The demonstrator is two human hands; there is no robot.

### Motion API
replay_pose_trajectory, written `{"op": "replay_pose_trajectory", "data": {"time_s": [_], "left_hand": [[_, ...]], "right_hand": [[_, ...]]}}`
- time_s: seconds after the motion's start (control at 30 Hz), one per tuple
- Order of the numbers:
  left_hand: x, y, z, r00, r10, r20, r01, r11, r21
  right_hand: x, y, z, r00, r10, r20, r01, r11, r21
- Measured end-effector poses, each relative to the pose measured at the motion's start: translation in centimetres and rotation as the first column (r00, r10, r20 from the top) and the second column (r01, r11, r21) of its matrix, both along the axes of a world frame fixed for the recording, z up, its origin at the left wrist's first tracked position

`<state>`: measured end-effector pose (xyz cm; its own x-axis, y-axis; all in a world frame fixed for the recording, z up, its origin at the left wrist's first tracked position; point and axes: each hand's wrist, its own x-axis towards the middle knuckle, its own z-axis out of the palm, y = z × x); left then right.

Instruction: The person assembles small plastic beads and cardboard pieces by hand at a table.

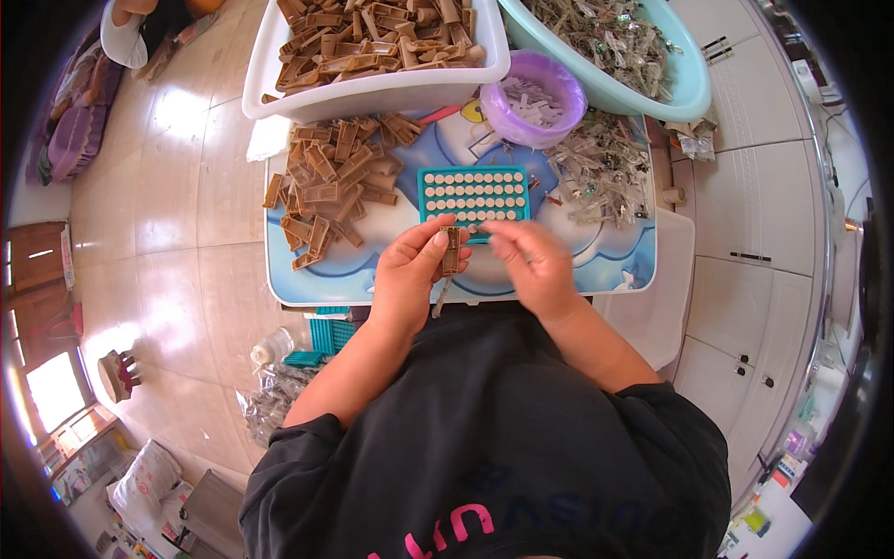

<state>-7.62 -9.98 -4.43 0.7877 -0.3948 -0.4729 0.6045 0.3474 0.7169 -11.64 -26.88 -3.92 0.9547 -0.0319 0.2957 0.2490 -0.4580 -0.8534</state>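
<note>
My left hand (402, 278) grips a narrow brown plastic casing (452, 253) upright between thumb and fingers, its hollow side showing. Below that hand hangs a thin, clear-looking strip (440, 296). At the front edge of a teal tray (423, 186) is my right hand (540, 270), slightly blurred, its thumb and forefinger pinched together. Whatever lies between those fingertips is too small to make out. Rows of pale round discs (475, 190) fill the tray, and its nearest row is partly hidden by my hands.
Loose brown casings (326, 186) are heaped left on the patterned table (321, 287), clear plastic parts (601, 172) right. Behind stand a white bin (372, 91) of casings, a purple bowl (535, 133) of small white pieces and a light-blue basin (684, 102). White cabinets (745, 214) line the right.
</note>
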Motion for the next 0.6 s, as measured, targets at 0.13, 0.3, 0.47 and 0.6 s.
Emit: {"op": "replay_pose_trajectory", "data": {"time_s": [0.13,0.3,0.47,0.6], "left_hand": [[-0.1,0.1,-0.5,0.997,-0.019,-0.073,0.017,0.999,-0.028],[0.0,0.1,-0.4,0.995,-0.025,-0.099,0.02,0.998,-0.057],[0.1,-0.1,-0.4,0.994,-0.041,-0.098,0.031,0.994,-0.103],[0.1,-0.4,-0.4,0.993,-0.039,-0.111,0.026,0.993,-0.117]], "right_hand": [[0.7,-1.9,-1.1,0.972,-0.213,0.104,0.233,0.937,-0.259],[1.1,-2.1,-1.4,0.968,-0.139,0.209,0.221,0.865,-0.45],[1.0,-1.9,-1.1,0.966,-0.107,0.236,0.195,0.898,-0.395],[1.3,-0.3,0.6,0.973,-0.105,0.205,0.157,0.954,-0.256]]}}
